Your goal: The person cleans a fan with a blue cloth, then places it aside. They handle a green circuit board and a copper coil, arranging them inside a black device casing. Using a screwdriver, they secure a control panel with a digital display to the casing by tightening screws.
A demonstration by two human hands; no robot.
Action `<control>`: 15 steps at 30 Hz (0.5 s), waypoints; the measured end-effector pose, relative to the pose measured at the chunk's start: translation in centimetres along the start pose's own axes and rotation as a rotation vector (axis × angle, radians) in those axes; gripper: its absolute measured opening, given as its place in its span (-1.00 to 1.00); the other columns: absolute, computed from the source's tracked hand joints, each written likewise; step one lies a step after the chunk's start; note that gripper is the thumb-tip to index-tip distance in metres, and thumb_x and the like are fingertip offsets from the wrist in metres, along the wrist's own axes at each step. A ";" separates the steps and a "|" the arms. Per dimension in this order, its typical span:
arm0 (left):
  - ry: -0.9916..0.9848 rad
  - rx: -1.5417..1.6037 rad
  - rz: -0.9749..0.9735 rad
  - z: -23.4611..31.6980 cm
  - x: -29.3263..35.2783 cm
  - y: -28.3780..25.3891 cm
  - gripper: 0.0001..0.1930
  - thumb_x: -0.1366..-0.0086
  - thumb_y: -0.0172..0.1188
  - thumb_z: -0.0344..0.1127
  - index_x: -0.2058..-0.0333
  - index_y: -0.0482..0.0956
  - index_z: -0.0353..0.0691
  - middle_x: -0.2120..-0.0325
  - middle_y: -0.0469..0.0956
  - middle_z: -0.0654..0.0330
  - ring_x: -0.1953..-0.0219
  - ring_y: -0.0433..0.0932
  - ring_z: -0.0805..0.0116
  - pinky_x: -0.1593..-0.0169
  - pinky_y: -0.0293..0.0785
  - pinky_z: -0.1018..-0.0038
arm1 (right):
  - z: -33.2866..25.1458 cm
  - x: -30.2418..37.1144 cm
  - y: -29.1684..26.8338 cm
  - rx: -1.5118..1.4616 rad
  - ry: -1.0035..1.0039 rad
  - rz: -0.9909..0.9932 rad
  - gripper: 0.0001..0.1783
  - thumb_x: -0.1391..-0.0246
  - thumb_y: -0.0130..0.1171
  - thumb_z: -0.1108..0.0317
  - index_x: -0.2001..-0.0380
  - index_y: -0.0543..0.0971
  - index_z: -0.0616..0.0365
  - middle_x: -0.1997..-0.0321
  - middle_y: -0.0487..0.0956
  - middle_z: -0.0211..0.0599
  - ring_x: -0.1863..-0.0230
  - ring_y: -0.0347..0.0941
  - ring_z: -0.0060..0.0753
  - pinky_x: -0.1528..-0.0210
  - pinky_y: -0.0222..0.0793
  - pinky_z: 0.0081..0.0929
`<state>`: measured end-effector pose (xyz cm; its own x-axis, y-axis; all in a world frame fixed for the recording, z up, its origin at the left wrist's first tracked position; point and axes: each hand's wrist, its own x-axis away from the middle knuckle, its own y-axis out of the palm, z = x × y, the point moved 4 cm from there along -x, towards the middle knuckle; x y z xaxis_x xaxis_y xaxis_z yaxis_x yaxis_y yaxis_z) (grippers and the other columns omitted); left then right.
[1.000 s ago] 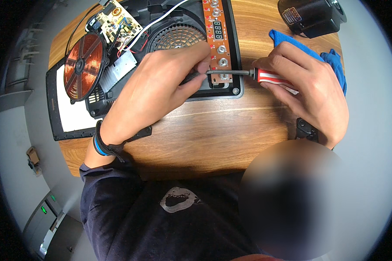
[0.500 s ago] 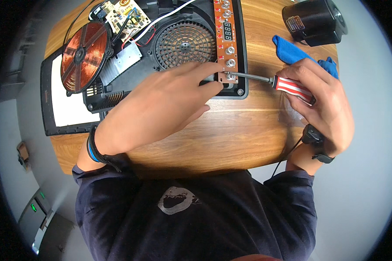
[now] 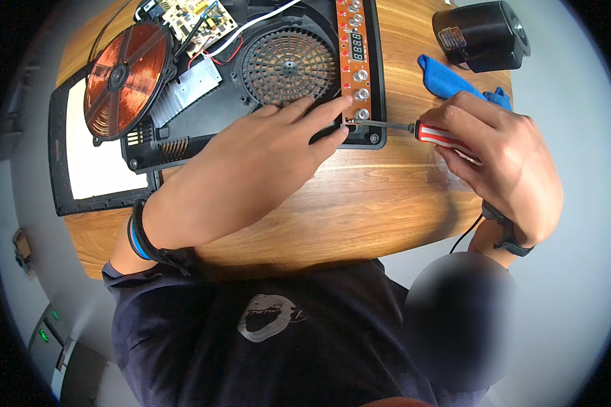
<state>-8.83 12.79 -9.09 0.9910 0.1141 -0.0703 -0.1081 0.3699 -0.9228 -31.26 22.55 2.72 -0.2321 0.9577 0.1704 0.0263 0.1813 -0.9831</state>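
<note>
My right hand grips a screwdriver by its red and white striped handle. Its metal shaft lies almost level, pointing left, and the tip reaches the near end of an orange-brown control board. My left hand lies over the front edge of a black induction cooker housing, fingers stretched and apart. Its index fingertip touches the board, the thumb is at the board's near end, and the screwdriver tip is between them. Whether a screw is at the tip is too small to tell.
A copper coil leans at the left by a silver heat sink and a cream circuit board. Beneath is a black-framed white panel. A blue cloth and a black cylindrical device are on the wooden table at right.
The screwdriver tip has shifted slightly left and down toward the board's end corner. My left index finger and thumb have parted a little around it. The whole view has shifted slightly.
</note>
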 end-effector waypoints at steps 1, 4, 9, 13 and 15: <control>0.007 -0.003 0.007 0.0 0.1 0.0 -0.37 -0.38 0.43 -0.39 -0.41 0.56 -0.28 -0.62 0.32 0.07 -0.52 0.48 0.02 -0.36 0.59 0.13 | -0.1 -0.1 0.0 0.013 -0.001 -0.007 -0.60 0.00 0.53 0.58 0.04 0.75 0.12 0.05 0.74 -0.25 0.19 0.76 0.06 0.18 0.70 -0.11; 0.022 -0.013 0.032 -0.1 0.2 0.1 -0.36 -0.39 0.42 -0.40 -0.43 0.55 -0.30 -0.63 0.32 0.06 -0.52 0.48 0.02 -0.36 0.59 0.14 | -0.6 -0.4 -0.2 0.064 0.001 -0.037 -0.58 0.00 0.55 0.58 0.03 0.75 0.11 0.04 0.74 -0.27 0.18 0.77 0.04 0.19 0.71 -0.12; 0.027 -0.062 0.043 0.0 0.2 0.3 -0.37 -0.39 0.41 -0.40 -0.43 0.55 -0.32 -0.63 0.33 0.06 -0.50 0.50 0.01 -0.35 0.60 0.14 | -1.2 -0.8 -0.2 0.113 -0.012 -0.057 -0.56 0.01 0.57 0.58 0.01 0.75 0.10 0.03 0.75 -0.29 0.18 0.79 -0.01 0.19 0.72 -0.13; 0.035 -0.077 0.054 0.0 0.1 0.4 -0.39 -0.42 0.37 -0.40 -0.43 0.55 -0.32 -0.62 0.34 0.05 -0.50 0.50 0.00 -0.35 0.60 0.12 | -1.7 -1.0 -0.5 0.150 -0.015 -0.070 -0.55 0.04 0.58 0.57 0.02 0.76 0.11 0.00 0.72 -0.32 0.18 0.78 -0.03 0.20 0.73 -0.16; 0.041 -0.086 0.057 0.0 0.0 0.5 -0.40 -0.43 0.36 -0.39 -0.43 0.56 -0.32 -0.62 0.34 0.05 -0.50 0.50 0.00 -0.35 0.60 0.11 | -2.0 -0.9 -0.8 0.139 -0.030 -0.048 -0.54 0.06 0.59 0.58 0.02 0.76 0.13 0.00 0.70 -0.30 0.17 0.77 -0.04 0.19 0.73 -0.18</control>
<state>-8.90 12.95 -9.52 0.9860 0.0941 -0.1375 -0.1590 0.2836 -0.9457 -29.09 22.05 3.51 -0.2589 0.9410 0.2177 -0.1198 0.1923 -0.9740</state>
